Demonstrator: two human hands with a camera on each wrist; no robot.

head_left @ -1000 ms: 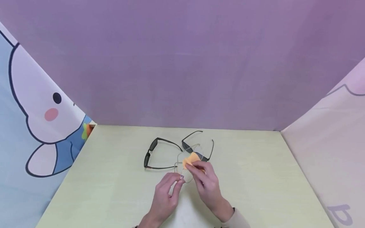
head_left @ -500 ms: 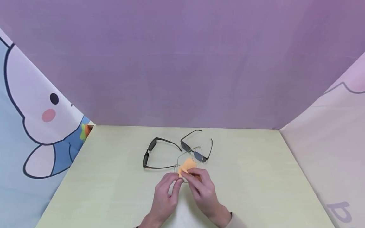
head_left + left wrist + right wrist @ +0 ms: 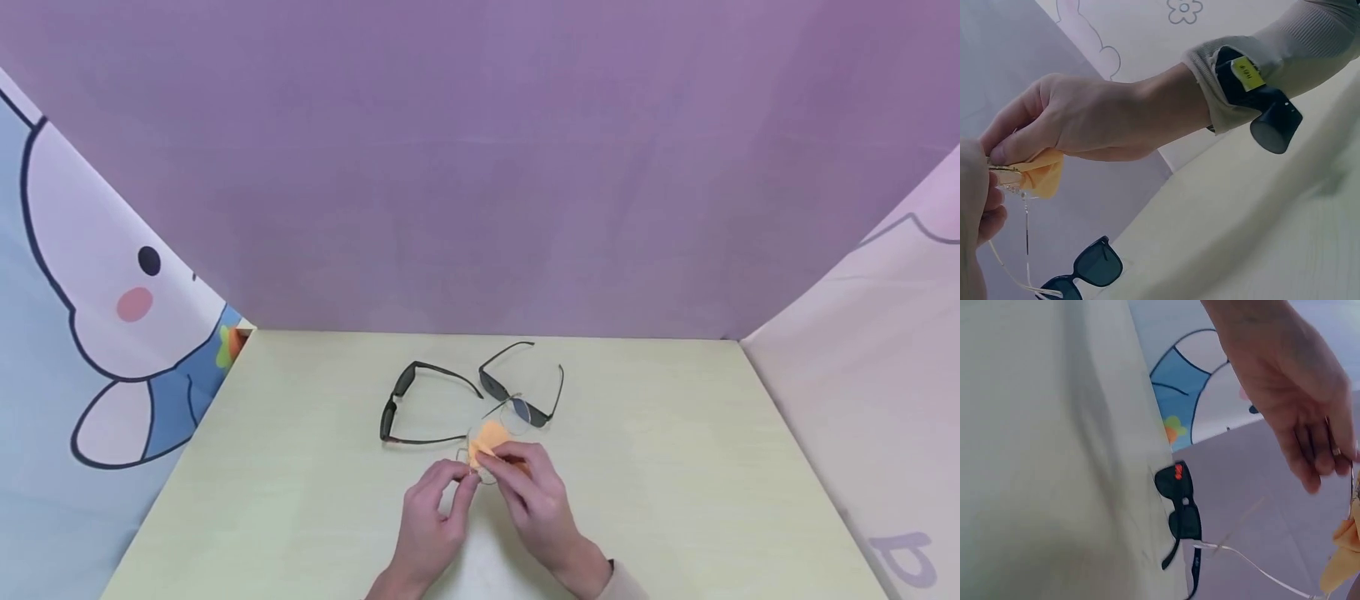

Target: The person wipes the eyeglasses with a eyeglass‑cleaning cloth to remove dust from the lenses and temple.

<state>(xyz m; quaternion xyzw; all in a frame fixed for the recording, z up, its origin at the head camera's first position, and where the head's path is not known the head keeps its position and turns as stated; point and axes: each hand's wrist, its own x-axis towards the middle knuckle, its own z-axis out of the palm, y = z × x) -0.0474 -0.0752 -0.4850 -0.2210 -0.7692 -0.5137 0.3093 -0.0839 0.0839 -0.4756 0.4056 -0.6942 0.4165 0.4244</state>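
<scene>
Wire glasses, probably light and bendy (best held by the edge), are pinched by my left hand; my right hand pinches orange cloth.

One pair of sunglasses is laid on the table, a second pair to its right. Before both, between the left hand and the right hand, a cloth is held over eyeglasses.

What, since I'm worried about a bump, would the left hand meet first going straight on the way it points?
Besides the wire glasses it pinches, the left hand would probably meet the orange cloth first, though depth is unclear.
</scene>
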